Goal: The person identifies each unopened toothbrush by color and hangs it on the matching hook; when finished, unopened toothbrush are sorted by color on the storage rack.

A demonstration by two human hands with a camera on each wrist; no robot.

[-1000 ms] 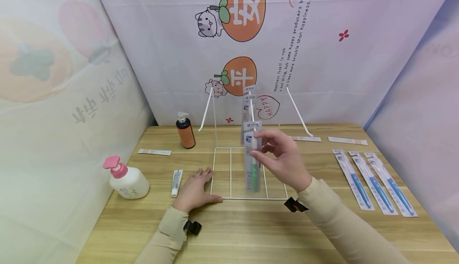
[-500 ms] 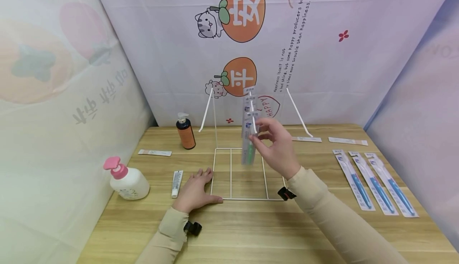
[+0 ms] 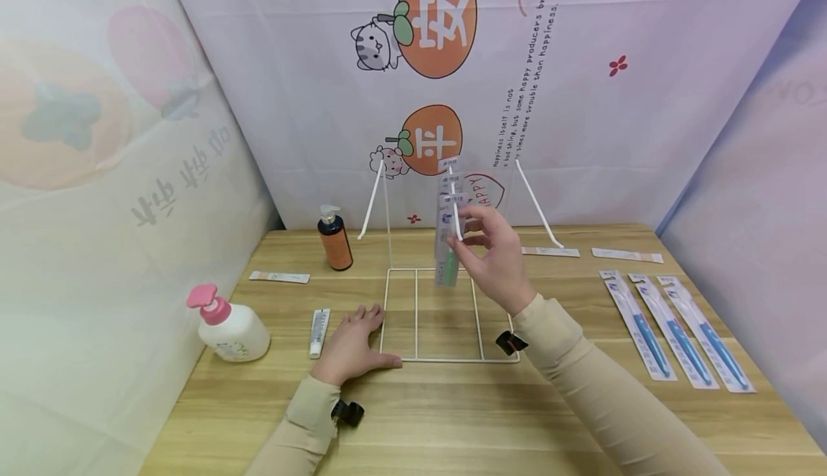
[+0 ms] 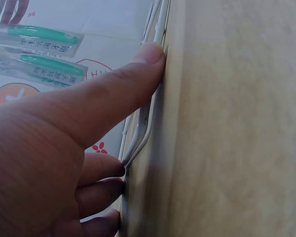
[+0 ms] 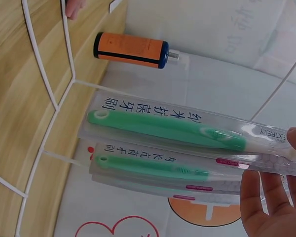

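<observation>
Desk is carrying a white wire rack. Left hand is resting at the rack's near left corner, thumb pressing the front rail, fingers spread loosely along the wire, not closing round anything. Small white tube is lying just left of the rack; white pump bottle, pink top, is standing farther left. Three blue-handled toothbrush packs are lying well right of the rack. Right hand is pinching a green-handled toothbrush pack, thumb and fingers nearly meeting; that pack is hanging on the rack's middle arm. Similar packs are hanging behind it. Dark pump bottle, orange label, is standing beyond the rack's left side. Printed cloth is hanging behind the rack.
</observation>
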